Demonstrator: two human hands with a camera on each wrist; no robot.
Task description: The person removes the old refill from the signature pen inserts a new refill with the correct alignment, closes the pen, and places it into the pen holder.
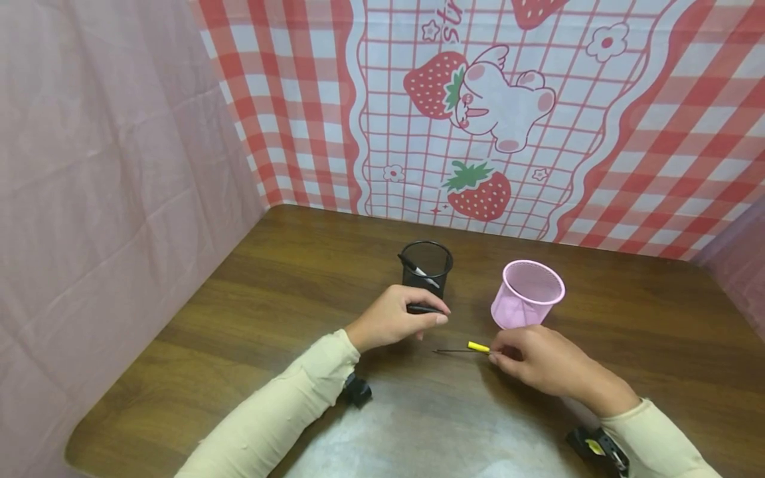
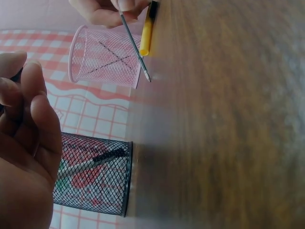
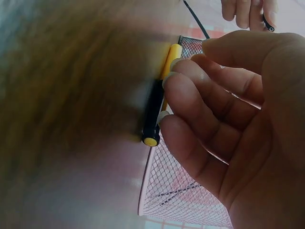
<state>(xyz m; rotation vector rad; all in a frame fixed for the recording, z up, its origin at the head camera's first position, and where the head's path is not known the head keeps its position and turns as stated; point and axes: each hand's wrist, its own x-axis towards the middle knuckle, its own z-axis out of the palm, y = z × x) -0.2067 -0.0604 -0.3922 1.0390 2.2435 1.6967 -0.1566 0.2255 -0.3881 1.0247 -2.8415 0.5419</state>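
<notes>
My left hand (image 1: 394, 318) grips a slim black pen barrel (image 1: 422, 309) in front of the black mesh pen cup (image 1: 441, 287). The barrel's end facing the right wrist camera looks hollow (image 3: 269, 26). Thumb and fingers of my right hand (image 1: 552, 365) pinch a thin dark pen refill (image 2: 131, 36), whose metal tip points left toward the other hand. Just below the right fingers, a yellow and black pen (image 3: 155, 105) lies on the table, partly covered in the head view. Behind that hand stands a pink mesh cup (image 1: 508, 302).
One black and silver pen (image 1: 420, 269) leans inside the black cup. Thin dark crossed lines show through the pink cup's mesh in the left wrist view. The brown wooden table (image 1: 239, 305) ends at a checked strawberry cloth (image 1: 317, 119) behind and a pale curtain (image 1: 119, 199) at left.
</notes>
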